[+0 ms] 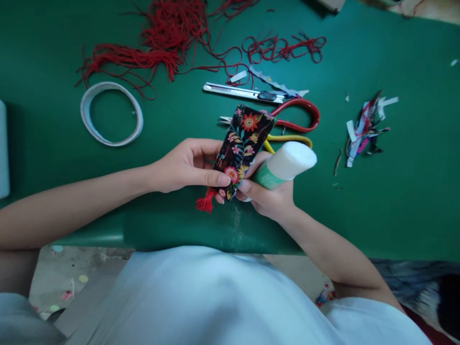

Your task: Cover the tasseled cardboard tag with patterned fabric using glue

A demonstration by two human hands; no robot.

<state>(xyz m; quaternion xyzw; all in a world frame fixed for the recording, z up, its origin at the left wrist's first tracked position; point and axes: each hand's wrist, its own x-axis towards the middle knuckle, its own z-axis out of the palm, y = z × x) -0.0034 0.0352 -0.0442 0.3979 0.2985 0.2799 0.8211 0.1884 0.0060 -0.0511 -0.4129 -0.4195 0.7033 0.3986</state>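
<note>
A flat black fabric piece with a bright flower print (244, 141) lies tilted above the table's near side, a red tassel (206, 201) hanging from its lower left end. My left hand (196, 165) pinches it from the left, thumb on top and fingers beneath. In my right hand (271, 194) is a white bottle with a green label (287, 163), its broad white end pointing up and right. The bottle's other end is hidden by the fingers and the fabric. My right thumb is close against the fabric's lower right edge; whether it touches cannot be told.
Behind the fabric lie a utility knife (244, 92), red-handled scissors (316, 115) and a yellow-handled tool (293, 138). A tape roll (84, 112) lies left. Red cords (176, 28) spread at the back, and fabric scraps (362, 129) lie right on the green table (395, 211).
</note>
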